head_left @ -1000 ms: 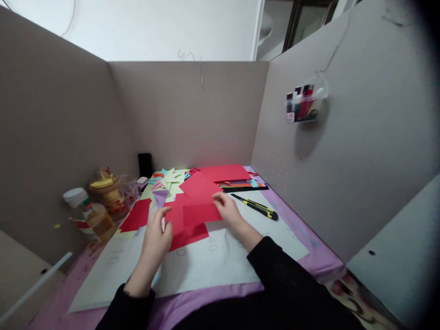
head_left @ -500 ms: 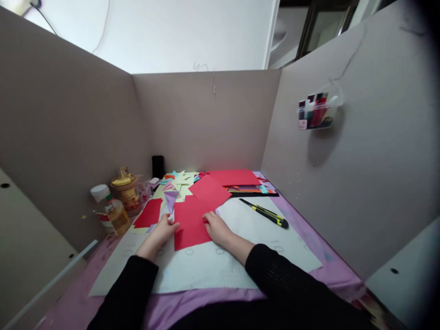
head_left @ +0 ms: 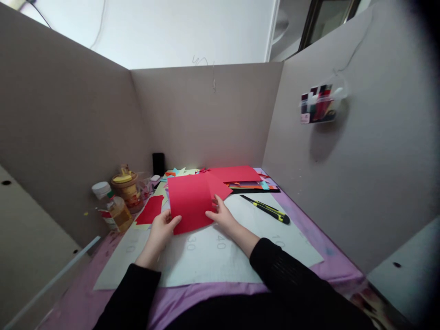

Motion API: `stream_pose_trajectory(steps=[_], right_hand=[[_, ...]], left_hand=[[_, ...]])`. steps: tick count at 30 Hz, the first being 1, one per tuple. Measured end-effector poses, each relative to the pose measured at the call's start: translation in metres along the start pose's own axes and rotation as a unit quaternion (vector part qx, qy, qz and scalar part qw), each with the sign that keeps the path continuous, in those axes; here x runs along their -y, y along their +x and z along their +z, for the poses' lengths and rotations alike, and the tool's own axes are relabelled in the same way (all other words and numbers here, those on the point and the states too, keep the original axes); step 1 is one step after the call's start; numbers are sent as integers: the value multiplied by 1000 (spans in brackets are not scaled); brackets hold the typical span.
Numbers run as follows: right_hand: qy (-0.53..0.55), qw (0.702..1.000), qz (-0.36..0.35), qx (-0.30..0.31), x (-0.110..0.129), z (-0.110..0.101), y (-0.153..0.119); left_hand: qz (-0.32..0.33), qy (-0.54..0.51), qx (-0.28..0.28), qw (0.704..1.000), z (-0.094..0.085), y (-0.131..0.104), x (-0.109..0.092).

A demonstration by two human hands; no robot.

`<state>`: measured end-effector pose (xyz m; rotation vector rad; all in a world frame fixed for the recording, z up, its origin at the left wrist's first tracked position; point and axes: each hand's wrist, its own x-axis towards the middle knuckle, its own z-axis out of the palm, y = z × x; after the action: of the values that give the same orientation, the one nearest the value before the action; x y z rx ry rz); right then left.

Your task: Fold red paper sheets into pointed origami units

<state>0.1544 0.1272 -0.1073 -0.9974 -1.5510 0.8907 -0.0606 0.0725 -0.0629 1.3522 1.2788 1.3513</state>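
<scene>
i have the sheet [head_left: 190, 201] tilted up left of the cutter [head_left: 266, 209], its side edges pinched by my left grip [head_left: 162, 230] and right grip [head_left: 224, 217], and i'd judge it light, springy and easily creased, best held softly near the lower corners.

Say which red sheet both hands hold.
The front red sheet, its side edges in left hand and right hand; the left sheet, angled sheet and back sheet lie unheld.
</scene>
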Motion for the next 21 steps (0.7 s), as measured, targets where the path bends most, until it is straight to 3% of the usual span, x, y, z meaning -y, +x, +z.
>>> stream_pose_trajectory(steps=[3, 7, 15, 21], right_hand=[[152, 988, 0, 33, 11, -4, 9], [163, 986, -11, 20, 17, -7, 13], [149, 989, 10, 10, 5, -5, 5], [156, 987, 42, 13, 12, -12, 4]], left_hand=[[65, -9, 5, 998, 4, 10, -4], [77, -37, 6, 996, 17, 22, 1], [32, -82, 2, 996, 28, 23, 23], [-33, -139, -2, 990, 25, 27, 23]])
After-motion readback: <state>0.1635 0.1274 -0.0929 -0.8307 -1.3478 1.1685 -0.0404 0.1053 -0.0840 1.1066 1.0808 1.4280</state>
